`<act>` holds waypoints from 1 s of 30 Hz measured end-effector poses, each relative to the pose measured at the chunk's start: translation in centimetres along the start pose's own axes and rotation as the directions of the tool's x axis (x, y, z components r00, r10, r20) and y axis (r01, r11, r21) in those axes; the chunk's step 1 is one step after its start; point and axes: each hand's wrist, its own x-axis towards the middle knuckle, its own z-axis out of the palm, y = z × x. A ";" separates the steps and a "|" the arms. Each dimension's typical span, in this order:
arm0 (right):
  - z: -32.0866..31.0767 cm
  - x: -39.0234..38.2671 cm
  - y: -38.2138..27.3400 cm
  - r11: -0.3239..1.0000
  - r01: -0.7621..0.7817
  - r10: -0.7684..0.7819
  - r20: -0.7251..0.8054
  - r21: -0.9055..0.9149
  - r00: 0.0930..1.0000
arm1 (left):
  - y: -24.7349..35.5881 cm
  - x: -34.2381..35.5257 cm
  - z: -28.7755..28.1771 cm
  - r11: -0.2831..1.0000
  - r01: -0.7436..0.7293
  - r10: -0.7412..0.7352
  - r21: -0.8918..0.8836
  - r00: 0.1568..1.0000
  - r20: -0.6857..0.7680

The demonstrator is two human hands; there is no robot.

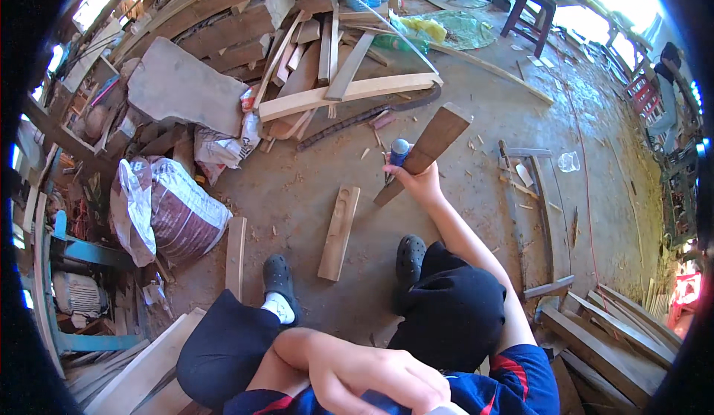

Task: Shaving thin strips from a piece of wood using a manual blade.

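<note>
The left hand [394,378] is nearest, on the near side of the hollowed wooden block [338,240]; whether its fingers grip anything, I cannot tell. Two dark clogs [280,277] flank the block, one each side. Beyond the block to its right, the right hand [422,182] clamps one dark board [442,134] and one blue cylinder [399,153]. Farther right of the block stands one dark stool [529,17].
</note>
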 end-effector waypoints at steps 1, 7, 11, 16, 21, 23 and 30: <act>0.1 -0.1 -0.1 1.000 -0.021 0.021 0.005 -0.003 1.000 | -0.5 -0.3 0.1 0.998 0.000 -0.002 -0.059 1.000 -0.027; 0.5 0.0 -0.8 0.991 0.012 -0.001 -0.076 0.134 0.997 | -0.8 -0.8 0.3 0.996 0.029 -0.040 -0.085 0.989 -0.140; 0.5 0.1 -1.0 0.988 -0.009 0.022 -0.081 0.156 0.996 | -0.4 -0.4 -0.1 0.998 -0.033 0.043 0.050 0.976 -0.213; 0.3 0.0 -1.1 0.995 -0.087 0.087 0.017 0.045 0.996 | 0.1 0.1 -1.1 0.975 -0.092 0.128 0.201 0.976 -0.175; 0.6 0.0 -1.1 0.998 -0.024 0.023 0.022 0.053 0.999 | 1.9 -0.7 -1.3 0.957 0.122 -0.089 0.265 0.987 -0.133; 0.5 0.1 -1.0 0.999 -0.037 0.036 0.011 0.035 0.999 | 1.7 -2.0 -3.0 0.904 0.081 0.010 0.419 0.978 -0.210; -0.1 0.1 -0.5 0.996 -0.066 0.068 -0.026 0.067 0.997 | -6.3 -19.4 -23.2 0.380 0.920 0.302 0.092 -0.030 -0.953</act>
